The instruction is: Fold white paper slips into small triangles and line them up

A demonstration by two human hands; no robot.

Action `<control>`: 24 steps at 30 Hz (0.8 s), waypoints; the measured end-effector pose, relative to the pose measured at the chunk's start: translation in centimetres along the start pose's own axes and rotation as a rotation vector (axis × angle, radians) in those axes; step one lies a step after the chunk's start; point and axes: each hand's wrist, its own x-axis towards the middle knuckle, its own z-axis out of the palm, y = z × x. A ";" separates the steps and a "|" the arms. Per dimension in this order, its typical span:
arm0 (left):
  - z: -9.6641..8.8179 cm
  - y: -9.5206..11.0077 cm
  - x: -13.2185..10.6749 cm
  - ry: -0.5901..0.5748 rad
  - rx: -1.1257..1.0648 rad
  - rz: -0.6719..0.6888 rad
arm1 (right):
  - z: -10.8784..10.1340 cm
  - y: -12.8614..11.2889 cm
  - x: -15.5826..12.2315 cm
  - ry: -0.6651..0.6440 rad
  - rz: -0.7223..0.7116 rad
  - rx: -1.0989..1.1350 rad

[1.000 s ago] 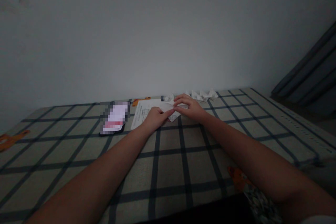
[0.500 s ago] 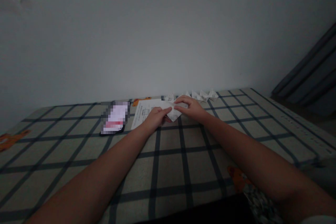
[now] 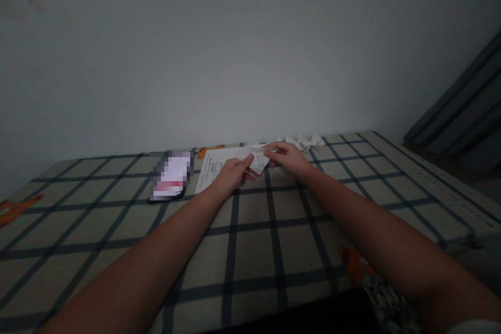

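A plain wall (image 3: pixel 250 52) stands behind a big checked bed (image 3: pixel 274 250). A printed sheet (image 3: pixel 213 169) lies flat on the bed, with a phone (image 3: pixel 170 177) just beside it. The left hand (image 3: pixel 230 175) and right hand (image 3: pixel 289 159) both pinch 1 folded paper (image 3: pixel 259 160), near the sheet. Little folded papers (image 3: pixel 307 141) sit behind.

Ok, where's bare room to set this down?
Free: the checked cover left of the phone, and right of the right hand up to the edge. Crowded: by the wall, printed sheet, small folded pieces, left hand on the folded paper.
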 end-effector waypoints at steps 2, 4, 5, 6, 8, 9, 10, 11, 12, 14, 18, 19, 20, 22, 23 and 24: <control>0.1 0.2 0.0 0.006 -0.051 0.025 | -0.1 0.1 0.0 -0.002 0.000 -0.008; 0.0 0.4 0.0 0.060 -0.096 0.067 | -0.2 0.3 0.1 0.016 0.003 -0.014; 0.0 0.5 0.0 0.099 -0.106 0.092 | -0.2 0.4 0.1 0.026 0.005 -0.016; -0.1 0.7 -0.1 0.133 -0.107 0.117 | -0.2 0.5 0.1 0.033 0.005 -0.016; -0.2 1.0 -0.1 0.173 -0.095 0.157 | -0.3 0.5 0.1 0.048 0.003 -0.009; -0.2 1.2 -0.2 0.178 -0.085 0.172 | -0.3 0.5 0.1 0.056 0.000 -0.002; -0.2 1.3 -0.3 0.180 -0.074 0.186 | -0.3 0.4 0.1 0.063 -0.001 0.007; -0.2 1.4 -0.4 0.184 -0.066 0.200 | -0.3 0.3 0.0 0.073 -0.001 0.017; -0.2 1.4 -0.5 0.187 -0.058 0.214 | -0.3 0.2 0.0 0.082 0.001 0.028; -0.1 1.4 -0.6 0.186 -0.043 0.238 | -0.3 0.0 0.0 0.098 0.009 0.052; 0.0 1.3 -0.7 0.188 -0.022 0.247 | -0.3 0.0 0.0 0.100 0.027 0.067; 0.0 1.3 -0.6 0.191 -0.020 0.246 | -0.3 0.0 0.0 0.103 0.030 0.062; 0.0 1.3 -0.6 0.193 -0.019 0.248 | -0.3 0.0 -0.1 0.108 0.036 0.058; 0.0 1.2 -0.5 0.197 -0.018 0.255 | -0.2 -0.1 -0.1 0.119 0.048 0.065; 0.0 1.2 -0.4 0.198 -0.016 0.259 | -0.2 -0.1 -0.2 0.121 0.055 0.076; 0.0 1.2 -0.4 0.198 -0.013 0.259 | -0.2 -0.2 -0.2 0.119 0.061 0.090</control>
